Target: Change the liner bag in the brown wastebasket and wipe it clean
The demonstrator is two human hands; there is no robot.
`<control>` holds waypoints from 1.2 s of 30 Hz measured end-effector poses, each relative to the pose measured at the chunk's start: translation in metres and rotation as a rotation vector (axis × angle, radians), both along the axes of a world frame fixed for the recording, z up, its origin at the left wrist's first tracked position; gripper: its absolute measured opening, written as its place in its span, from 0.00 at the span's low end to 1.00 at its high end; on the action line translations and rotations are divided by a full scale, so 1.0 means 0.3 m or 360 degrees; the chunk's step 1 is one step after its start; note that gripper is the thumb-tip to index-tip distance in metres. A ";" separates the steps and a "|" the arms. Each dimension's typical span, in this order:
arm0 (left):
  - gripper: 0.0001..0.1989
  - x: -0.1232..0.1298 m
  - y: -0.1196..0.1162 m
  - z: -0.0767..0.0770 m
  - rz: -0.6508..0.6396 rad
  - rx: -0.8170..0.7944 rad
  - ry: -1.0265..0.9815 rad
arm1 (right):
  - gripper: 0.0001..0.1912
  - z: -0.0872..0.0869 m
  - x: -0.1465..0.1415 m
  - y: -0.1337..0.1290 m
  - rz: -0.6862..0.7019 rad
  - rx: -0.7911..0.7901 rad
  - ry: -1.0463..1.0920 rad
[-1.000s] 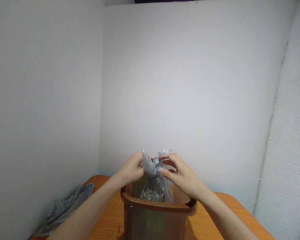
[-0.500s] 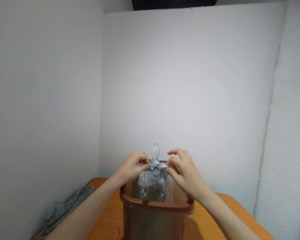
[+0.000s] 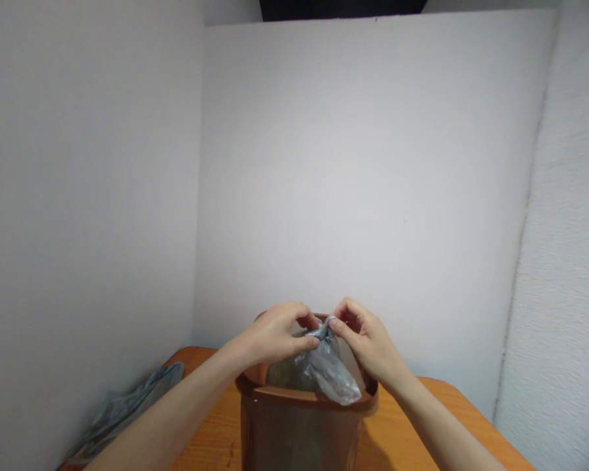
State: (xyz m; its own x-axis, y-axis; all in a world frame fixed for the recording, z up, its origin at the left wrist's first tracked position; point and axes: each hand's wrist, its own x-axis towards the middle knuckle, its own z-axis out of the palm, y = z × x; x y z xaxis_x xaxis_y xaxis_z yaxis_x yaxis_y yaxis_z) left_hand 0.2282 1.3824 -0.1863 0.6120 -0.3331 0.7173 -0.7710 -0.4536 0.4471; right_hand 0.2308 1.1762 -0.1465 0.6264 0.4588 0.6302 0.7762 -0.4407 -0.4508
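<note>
A clear plastic bag [image 3: 334,374] is gathered into a twisted, knotted neck above a brown plastic bin [image 3: 304,397]. My left hand [image 3: 283,332] holds the left side of the knot between thumb and fingers. On the other side, my right hand [image 3: 366,337] pinches a bit of the bag's plastic between thumb and index finger. A loose end of the bag hangs toward me over the bin's front rim. Both hands are over the bin's opening, close together. The fingers partly hide the knot, and what lies lower inside the bin cannot be made out.
The bin stands on an orange-brown wooden table [image 3: 211,418]. A crumpled grey plastic bag [image 3: 142,399] lies at the table's left edge against the wall. White walls [image 3: 363,163] enclose the table at the back and on both sides.
My hands have come closer together at the knot. The loose end that stood upright now flops forward over the bin's front rim.
</note>
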 end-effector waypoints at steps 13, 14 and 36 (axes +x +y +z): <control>0.05 0.005 -0.012 0.032 0.0182 0.0147 -0.0123 | 0.05 0.029 -0.093 0.040 -0.0293 -0.0976 -0.0773; 0.04 0.007 -0.012 0.035 0.0176 0.0144 -0.0119 | 0.04 0.025 -0.089 0.044 -0.0330 -0.1033 -0.0808; 0.08 0.077 0.055 -0.005 0.0159 -0.0227 0.0160 | 0.12 0.049 0.017 -0.076 -0.0167 -0.0399 -0.0287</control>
State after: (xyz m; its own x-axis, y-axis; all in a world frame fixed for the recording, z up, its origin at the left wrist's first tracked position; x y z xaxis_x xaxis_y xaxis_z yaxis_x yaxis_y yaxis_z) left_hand 0.2513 1.3991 -0.1878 0.7079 -0.1665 0.6864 -0.6734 -0.4521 0.5848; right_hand 0.2360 1.1533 -0.1319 0.5672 0.5525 0.6108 0.7782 -0.6024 -0.1777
